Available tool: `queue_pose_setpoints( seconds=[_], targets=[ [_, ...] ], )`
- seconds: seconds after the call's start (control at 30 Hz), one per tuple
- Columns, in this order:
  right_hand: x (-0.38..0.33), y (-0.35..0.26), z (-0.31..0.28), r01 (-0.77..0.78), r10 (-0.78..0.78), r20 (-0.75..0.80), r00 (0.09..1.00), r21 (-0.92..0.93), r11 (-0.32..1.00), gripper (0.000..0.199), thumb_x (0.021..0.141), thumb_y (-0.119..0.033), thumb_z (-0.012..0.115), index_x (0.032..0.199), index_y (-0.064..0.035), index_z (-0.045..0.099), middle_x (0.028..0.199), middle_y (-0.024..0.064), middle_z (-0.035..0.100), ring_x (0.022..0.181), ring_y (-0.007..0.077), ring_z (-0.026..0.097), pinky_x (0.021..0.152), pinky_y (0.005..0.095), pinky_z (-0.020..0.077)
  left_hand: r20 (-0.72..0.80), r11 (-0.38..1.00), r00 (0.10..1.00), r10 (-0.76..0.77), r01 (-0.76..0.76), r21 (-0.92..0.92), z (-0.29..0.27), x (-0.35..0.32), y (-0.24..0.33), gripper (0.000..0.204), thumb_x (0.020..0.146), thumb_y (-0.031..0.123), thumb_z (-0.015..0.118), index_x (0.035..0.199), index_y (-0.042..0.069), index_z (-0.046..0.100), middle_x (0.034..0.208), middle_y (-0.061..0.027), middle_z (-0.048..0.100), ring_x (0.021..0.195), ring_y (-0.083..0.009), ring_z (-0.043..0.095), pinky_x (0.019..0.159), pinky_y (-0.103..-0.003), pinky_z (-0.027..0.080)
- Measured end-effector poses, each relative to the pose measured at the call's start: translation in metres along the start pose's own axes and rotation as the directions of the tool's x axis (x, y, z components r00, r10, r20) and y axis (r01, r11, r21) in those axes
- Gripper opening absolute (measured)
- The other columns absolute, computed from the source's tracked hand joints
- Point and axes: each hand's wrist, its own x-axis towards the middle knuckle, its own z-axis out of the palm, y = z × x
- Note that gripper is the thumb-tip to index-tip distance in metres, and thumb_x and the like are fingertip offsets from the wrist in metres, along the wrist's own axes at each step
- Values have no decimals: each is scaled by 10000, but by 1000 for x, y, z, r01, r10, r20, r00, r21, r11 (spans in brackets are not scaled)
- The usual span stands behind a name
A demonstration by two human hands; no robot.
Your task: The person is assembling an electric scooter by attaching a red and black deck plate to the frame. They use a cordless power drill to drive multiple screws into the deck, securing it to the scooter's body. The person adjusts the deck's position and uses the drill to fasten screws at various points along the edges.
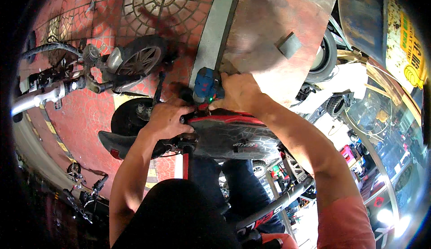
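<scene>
An electric scooter lies in front of me, its dark patterned deck edged in red and its rear wheel to the left. My right hand is closed around a blue and black cordless driver with a small green light, held at the deck's rear corner. My left hand grips the scooter's rear end beside the driver, thumb and fingers curled around a dark part between deck and wheel. Exactly what lies under its fingertips is hidden, as is the driver's bit.
Beyond the scooter stands a worn reddish board with a grey block on it. At left is another scooter's front wheel on red paving. The scooter's stem runs by my legs. Tyres and wood strips lie right.
</scene>
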Motion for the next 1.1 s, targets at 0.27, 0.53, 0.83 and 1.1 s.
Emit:
queue_pose_setpoints(
  seconds=[0.27,0.53,0.83,1.1],
  targets=[
    [-4,4,-44,-103,101,43,994,35,994,788,768,-712,822,1062,18,790,1084,247,778,1065,416,748,981,493,575,-109,937,991,-72,30,-347,0,7,0,557,874,353,826,1369,118,721,1299,-158,689,1186,-339,685,1011,-441,545],
    [-105,36,-72,-148,250,-215,944,399,905,853,763,-733,835,1003,79,732,885,221,749,828,315,758,754,441,591,-341,511,929,-146,-224,-830,-26,-59,29,398,1006,58,682,1400,2,675,1355,-103,695,1167,-173,676,1030,-321,517],
    [-382,54,-46,202,639,-309,704,950,237,450,989,-401,786,1054,12,619,850,91,674,711,184,667,656,347,570,-393,370,733,-555,-206,-906,-89,-200,0,266,1080,262,623,1184,29,698,1139,-100,737,1069,-236,702,909,-405,569],
    [-595,-24,111,503,907,-398,135,817,284,547,910,-375,865,1227,-6,614,946,102,716,811,220,716,763,368,592,-576,325,786,-227,-496,-805,-304,-305,68,299,1134,266,528,1281,21,616,1213,-127,708,1121,-256,669,996,-451,526]
  ],
)
